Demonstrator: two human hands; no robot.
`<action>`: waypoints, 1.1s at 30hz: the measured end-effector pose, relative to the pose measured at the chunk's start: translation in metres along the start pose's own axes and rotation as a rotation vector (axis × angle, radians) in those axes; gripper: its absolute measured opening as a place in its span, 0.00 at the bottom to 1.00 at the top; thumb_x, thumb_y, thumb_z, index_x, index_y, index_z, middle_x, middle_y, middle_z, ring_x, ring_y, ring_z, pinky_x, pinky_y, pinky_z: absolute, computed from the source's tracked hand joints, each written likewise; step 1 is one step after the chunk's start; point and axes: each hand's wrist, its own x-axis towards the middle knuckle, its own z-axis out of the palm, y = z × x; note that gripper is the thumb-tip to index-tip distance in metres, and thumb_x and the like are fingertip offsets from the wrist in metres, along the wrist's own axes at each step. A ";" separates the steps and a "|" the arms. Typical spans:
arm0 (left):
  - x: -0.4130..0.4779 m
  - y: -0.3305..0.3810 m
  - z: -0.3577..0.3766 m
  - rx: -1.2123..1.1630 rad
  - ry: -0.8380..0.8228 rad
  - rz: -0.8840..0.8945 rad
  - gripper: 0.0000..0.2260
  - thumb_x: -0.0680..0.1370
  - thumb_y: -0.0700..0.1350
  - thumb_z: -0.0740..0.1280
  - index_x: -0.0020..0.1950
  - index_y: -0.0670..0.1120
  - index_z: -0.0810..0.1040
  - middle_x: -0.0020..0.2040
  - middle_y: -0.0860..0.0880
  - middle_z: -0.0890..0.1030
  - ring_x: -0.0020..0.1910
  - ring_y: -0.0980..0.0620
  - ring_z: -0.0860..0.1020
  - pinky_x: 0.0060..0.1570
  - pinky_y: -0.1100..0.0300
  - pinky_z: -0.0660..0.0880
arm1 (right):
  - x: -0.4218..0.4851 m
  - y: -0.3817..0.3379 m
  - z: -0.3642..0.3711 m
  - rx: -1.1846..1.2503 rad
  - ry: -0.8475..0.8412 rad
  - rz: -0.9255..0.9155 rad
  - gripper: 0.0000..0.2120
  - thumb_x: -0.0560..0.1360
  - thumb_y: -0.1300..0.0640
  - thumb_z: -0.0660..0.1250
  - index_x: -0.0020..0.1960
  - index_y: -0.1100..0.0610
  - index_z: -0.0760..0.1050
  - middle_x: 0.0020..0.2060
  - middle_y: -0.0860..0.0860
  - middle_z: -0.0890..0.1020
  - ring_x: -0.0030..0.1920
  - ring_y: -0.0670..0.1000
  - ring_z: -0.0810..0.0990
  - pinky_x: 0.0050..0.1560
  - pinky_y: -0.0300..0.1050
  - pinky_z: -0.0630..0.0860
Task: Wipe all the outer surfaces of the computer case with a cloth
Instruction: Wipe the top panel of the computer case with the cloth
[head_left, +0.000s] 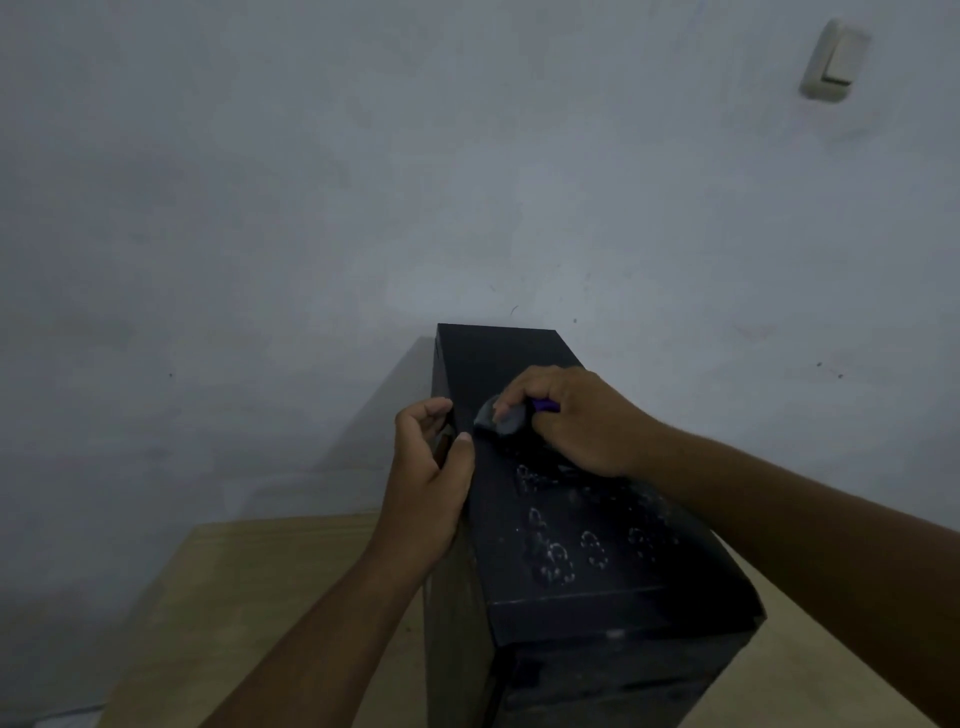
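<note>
Our left hand (428, 478) grips the stiff, likely heavy computer case (613, 582) by its upper left edge while our right hand (576, 421) pinches the soft cloth (500, 422).

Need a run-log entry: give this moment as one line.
step: wiping top | left hand: grips case edge | right hand: holds cloth on top | case: upright on table

A wooden table (291, 582) stands against a wall (311, 182) bearing a switch (835, 60).
</note>
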 end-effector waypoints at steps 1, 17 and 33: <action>-0.001 0.001 0.001 -0.013 0.004 0.001 0.13 0.83 0.39 0.62 0.65 0.50 0.67 0.68 0.53 0.71 0.68 0.61 0.70 0.67 0.63 0.68 | 0.005 -0.001 0.002 -0.011 0.007 -0.005 0.21 0.70 0.75 0.59 0.51 0.56 0.82 0.47 0.37 0.78 0.51 0.29 0.74 0.51 0.21 0.66; -0.006 0.001 0.005 -0.088 0.124 -0.051 0.15 0.82 0.39 0.65 0.65 0.49 0.65 0.63 0.53 0.74 0.61 0.61 0.74 0.60 0.63 0.74 | 0.025 -0.007 0.015 -0.034 0.011 -0.091 0.22 0.69 0.75 0.57 0.51 0.57 0.82 0.48 0.40 0.77 0.49 0.38 0.70 0.52 0.17 0.58; -0.007 0.006 0.007 -0.077 0.127 -0.075 0.12 0.82 0.40 0.64 0.62 0.53 0.67 0.62 0.57 0.75 0.64 0.57 0.75 0.68 0.53 0.73 | 0.048 -0.002 0.023 -0.138 -0.033 -0.127 0.21 0.74 0.70 0.58 0.62 0.57 0.78 0.59 0.53 0.78 0.60 0.53 0.72 0.60 0.39 0.67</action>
